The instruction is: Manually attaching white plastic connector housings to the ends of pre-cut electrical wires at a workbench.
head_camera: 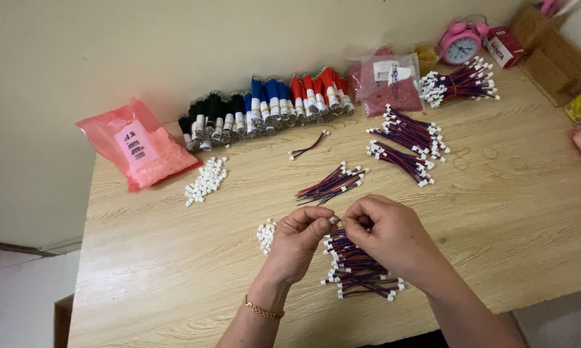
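My left hand (299, 240) and my right hand (388, 233) meet fingertip to fingertip above the wooden table (174, 270), pinching a small white connector (334, 220) between them. The wire on it is hidden by my fingers. Just under my hands lies a pile of red, blue and black wire leads with white connectors (360, 270). A small heap of loose white connectors (265, 234) sits left of my left hand. A gold bracelet (263, 310) circles my left wrist.
More wire-lead bundles (332, 183) (412, 136) (459, 85) lie farther back. A row of black, blue and red wire bundles (265, 106) lines the wall. Pink bags (142, 151) (388, 84), another connector heap (206, 181), a pink alarm clock (461, 44) and rubber bands (490, 153) are around.
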